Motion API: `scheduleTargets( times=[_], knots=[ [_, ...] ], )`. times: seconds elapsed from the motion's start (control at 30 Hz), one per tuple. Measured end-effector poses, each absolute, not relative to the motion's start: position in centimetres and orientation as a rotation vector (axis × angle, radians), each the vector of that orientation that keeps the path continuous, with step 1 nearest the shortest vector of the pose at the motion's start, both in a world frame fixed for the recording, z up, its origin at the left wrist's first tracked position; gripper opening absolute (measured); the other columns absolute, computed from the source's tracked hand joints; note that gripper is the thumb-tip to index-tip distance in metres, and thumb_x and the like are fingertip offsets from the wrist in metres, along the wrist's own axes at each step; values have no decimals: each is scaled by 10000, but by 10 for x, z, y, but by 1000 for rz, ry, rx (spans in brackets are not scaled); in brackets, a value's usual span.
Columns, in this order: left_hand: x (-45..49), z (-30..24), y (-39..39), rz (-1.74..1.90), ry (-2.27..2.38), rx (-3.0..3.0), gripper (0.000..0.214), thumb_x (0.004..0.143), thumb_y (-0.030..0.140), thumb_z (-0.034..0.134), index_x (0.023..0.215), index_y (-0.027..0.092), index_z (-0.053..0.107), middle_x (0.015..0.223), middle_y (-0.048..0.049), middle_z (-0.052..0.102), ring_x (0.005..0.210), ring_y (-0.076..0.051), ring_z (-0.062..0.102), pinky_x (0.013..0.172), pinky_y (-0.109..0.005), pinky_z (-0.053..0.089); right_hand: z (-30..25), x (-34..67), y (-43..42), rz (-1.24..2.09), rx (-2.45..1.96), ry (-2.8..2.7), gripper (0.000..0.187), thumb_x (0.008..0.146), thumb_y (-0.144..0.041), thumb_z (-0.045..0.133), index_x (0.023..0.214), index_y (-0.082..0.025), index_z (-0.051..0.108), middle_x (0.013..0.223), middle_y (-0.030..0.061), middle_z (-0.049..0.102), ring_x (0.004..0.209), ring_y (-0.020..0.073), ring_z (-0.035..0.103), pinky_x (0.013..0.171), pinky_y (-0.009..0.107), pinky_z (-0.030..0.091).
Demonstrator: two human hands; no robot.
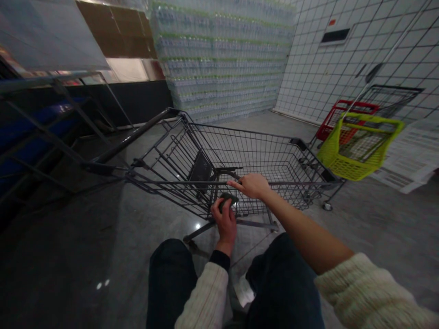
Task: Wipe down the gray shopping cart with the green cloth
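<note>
A grey wire shopping cart stands across the floor just in front of my knees. My right hand is at the cart's near top rail, with its fingers curled over the rail and one finger stretched along it to the left. A dark curved strip ends beside that hand; whether the fingers touch it I cannot tell. Lower and slightly left, my left hand grips a small dark green pad against the cart's wire side. The palm side of both hands is hidden.
Wrapped stacks of bottled water rise behind the cart. To the right are a yellow-green basket, a red basket and white crates. A metal frame stands at left.
</note>
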State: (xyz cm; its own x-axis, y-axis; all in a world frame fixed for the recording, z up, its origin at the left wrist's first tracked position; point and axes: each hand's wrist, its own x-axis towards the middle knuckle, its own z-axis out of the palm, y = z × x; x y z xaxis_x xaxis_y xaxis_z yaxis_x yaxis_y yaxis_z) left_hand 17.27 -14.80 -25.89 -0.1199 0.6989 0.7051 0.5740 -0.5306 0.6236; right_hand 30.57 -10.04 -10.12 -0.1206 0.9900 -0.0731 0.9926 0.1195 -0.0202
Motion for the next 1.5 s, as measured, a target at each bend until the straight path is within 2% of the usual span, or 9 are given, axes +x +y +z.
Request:
scheduleTargets(
  times=[0.17, 0.37, 0.43, 0.67, 0.87, 0.93, 1.23, 1.33, 1.5],
  knots=[
    [187, -241, -126, 1852, 1485, 2128, 271, 901, 152, 468, 1107, 213, 632, 1173, -104, 483, 1134, -231, 449, 1006, -428, 405, -101, 306, -100, -108, 2022, 2329, 984, 819, -773, -36, 880, -182, 748, 927, 154, 723, 926, 258, 672, 790, 321, 468],
    [189, -307, -138, 1016, 1448, 2461, 403, 812, 28, 505, 1096, 270, 658, 1205, -63, 553, 1132, -253, 439, 973, -421, 448, -101, 307, -100, -108, 2007, 2324, 984, 827, -757, -59, 916, -203, 750, 944, 136, 727, 929, 262, 672, 769, 319, 467],
    [183, -316, -143, 907, 1483, 2443, 416, 792, 7, 512, 1093, 253, 660, 1210, -69, 559, 1117, -250, 445, 970, -418, 455, -101, 307, -99, -115, 1999, 2328, 989, 822, -760, -68, 913, -214, 751, 948, 133, 727, 924, 267, 672, 764, 329, 465],
    [180, -282, -139, 1354, 1402, 2407, 357, 878, 92, 477, 1158, 246, 637, 1205, -93, 532, 1109, -234, 435, 986, -426, 426, -102, 306, -100, -110, 2012, 2297, 1001, 809, -774, -76, 883, -208, 747, 948, 139, 722, 919, 275, 669, 751, 334, 461],
    [180, -298, -137, 1011, 1368, 2445, 397, 823, 48, 529, 1135, 272, 630, 1220, -64, 556, 1133, -243, 426, 975, -418, 440, -101, 305, -100, -79, 1971, 2279, 936, 856, -741, -32, 927, -211, 736, 974, 129, 718, 941, 275, 663, 778, 341, 458],
    [170, -306, -146, 1051, 1417, 2332, 406, 805, 21, 509, 1115, 251, 634, 1210, -72, 548, 1131, -233, 441, 995, -419, 431, -101, 305, -100, -88, 1969, 2273, 927, 867, -731, -26, 926, -207, 737, 966, 130, 718, 933, 266, 664, 778, 334, 457],
    [87, -237, -125, 1989, 1829, 1591, 310, 851, 117, 491, 1135, 196, 586, 1194, -107, 451, 1176, -220, 438, 1059, -409, 362, -105, 305, -99, -85, 1983, 2269, 935, 860, -739, -20, 865, -191, 738, 894, 123, 722, 869, 245, 666, 723, 294, 445],
    [87, -247, -112, 1860, 1893, 1598, 331, 804, 72, 493, 1089, 193, 611, 1177, -105, 468, 1171, -237, 437, 1049, -431, 367, -106, 305, -99, -77, 2000, 2239, 920, 865, -737, -10, 862, -203, 740, 892, 124, 723, 870, 255, 666, 727, 308, 445],
    [117, -311, -139, 1442, 1879, 1600, 406, 732, -6, 479, 1041, 208, 631, 1169, -93, 500, 1121, -241, 472, 1005, -443, 421, -105, 304, -99, -60, 1985, 2248, 907, 879, -719, -3, 871, -201, 742, 908, 126, 721, 888, 257, 666, 728, 309, 447]
  ],
)
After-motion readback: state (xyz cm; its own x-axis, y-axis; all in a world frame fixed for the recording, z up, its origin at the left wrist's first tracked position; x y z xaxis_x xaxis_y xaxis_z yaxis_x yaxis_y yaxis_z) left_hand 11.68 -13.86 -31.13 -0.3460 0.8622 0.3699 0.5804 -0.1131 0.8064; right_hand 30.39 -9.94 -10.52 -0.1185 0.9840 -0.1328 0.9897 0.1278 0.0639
